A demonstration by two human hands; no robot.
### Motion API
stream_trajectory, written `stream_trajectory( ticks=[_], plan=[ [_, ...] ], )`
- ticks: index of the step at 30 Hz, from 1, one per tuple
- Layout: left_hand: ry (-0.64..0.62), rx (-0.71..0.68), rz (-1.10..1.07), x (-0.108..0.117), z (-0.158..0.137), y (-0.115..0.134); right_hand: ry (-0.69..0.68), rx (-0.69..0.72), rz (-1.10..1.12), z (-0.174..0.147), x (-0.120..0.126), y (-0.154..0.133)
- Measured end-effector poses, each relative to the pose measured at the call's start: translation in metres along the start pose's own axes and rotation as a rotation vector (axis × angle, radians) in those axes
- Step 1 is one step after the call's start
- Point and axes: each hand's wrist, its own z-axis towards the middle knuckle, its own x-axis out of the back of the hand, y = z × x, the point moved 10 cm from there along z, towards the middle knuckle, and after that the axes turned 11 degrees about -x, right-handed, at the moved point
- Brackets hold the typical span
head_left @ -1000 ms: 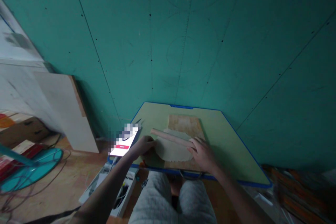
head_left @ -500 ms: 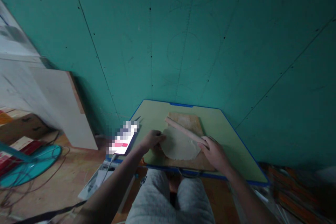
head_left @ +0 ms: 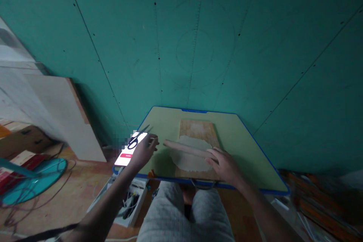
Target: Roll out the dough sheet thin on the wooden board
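My right hand is closed around one end of a wooden rolling pin, which lies slantwise over a flat, round sheet of dough. Beneath the dough is a wooden cutting board, partly covered by it. My left hand is off the dough, over the table's left side, with its fingers loosely bent, apart and holding nothing. Close beside it, a pair of dark-handled scissors lies across a lit phone.
The small table has a blue edge and stands against a green wall. Below its left side is a white box with cables and small items. A white panel leans at left, near a turquoise round base.
My left hand has let go of the dough's left edge and moved left toward the phone. The rolling pin's far end has swung nearer and left, while my right hand keeps hold.
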Motion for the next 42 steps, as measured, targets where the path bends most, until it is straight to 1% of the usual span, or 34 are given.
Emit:
stream_trajectory(
  ticks=[1, 2, 3, 5, 7, 8, 10, 12, 14, 17, 21, 25, 28, 30, 32, 35, 38, 40, 42],
  plan=[
    [0.042, -0.092, 0.076, 0.006, -0.004, 0.01, -0.02, 0.024, -0.023, 0.0, -0.004, -0.007],
    [0.05, -0.196, 0.157, 0.005, -0.009, 0.022, -0.033, 0.045, -0.049, 0.0, -0.008, -0.013],
    [0.027, -0.293, 0.239, -0.003, -0.015, 0.033, -0.039, 0.063, -0.075, 0.0, -0.011, -0.019],
    [-0.086, -0.434, 0.381, -0.029, -0.026, 0.049, -0.031, 0.086, -0.123, 0.0, -0.014, -0.026],
    [-0.18, -0.492, 0.487, -0.054, -0.033, 0.055, -0.001, 0.083, -0.173, -0.001, -0.014, -0.028],
    [-0.196, -0.509, 0.529, -0.062, -0.035, 0.057, 0.014, 0.073, -0.198, -0.003, -0.014, -0.027],
    [-0.16, -0.547, 0.599, -0.069, -0.036, 0.062, 0.033, 0.051, -0.241, -0.005, -0.016, -0.024],
    [-0.085, -0.58, 0.66, -0.068, -0.036, 0.068, 0.047, 0.048, -0.274, -0.006, -0.019, -0.023],
    [-0.042, -0.574, 0.718, -0.068, -0.033, 0.072, 0.067, 0.06, -0.304, -0.004, -0.022, -0.024],
    [-0.066, -0.535, 0.763, -0.071, -0.021, 0.071, 0.062, 0.058, -0.339, 0.01, -0.025, -0.021],
    [-0.107, -0.509, 0.738, -0.076, 0.008, 0.067, 0.018, 0.058, -0.316, 0.038, -0.029, -0.013],
    [-0.14, -0.507, 0.741, -0.082, 0.039, 0.06, 0.011, 0.065, -0.308, 0.066, -0.031, -0.007],
    [-0.139, -0.495, 0.763, -0.084, 0.054, 0.056, 0.017, 0.038, -0.314, 0.086, -0.031, 0.001],
    [-0.14, -0.485, 0.778, -0.085, 0.062, 0.053, -0.016, 0.007, -0.298, 0.099, -0.036, 0.009],
    [-0.142, -0.456, 0.785, -0.086, 0.069, 0.048, -0.077, -0.023, -0.272, 0.11, -0.043, 0.018],
    [-0.167, -0.425, 0.746, -0.088, 0.081, 0.044, -0.13, -0.049, -0.243, 0.128, -0.049, 0.028],
    [-0.217, -0.454, 0.687, -0.094, 0.091, 0.045, -0.156, -0.079, -0.241, 0.144, -0.052, 0.033],
    [-0.228, -0.464, 0.669, -0.094, 0.094, 0.047, -0.164, -0.098, -0.244, 0.148, -0.053, 0.035],
    [-0.182, -0.473, 0.631, -0.09, 0.089, 0.05, -0.141, -0.101, -0.247, 0.144, -0.051, 0.034]
  ],
)
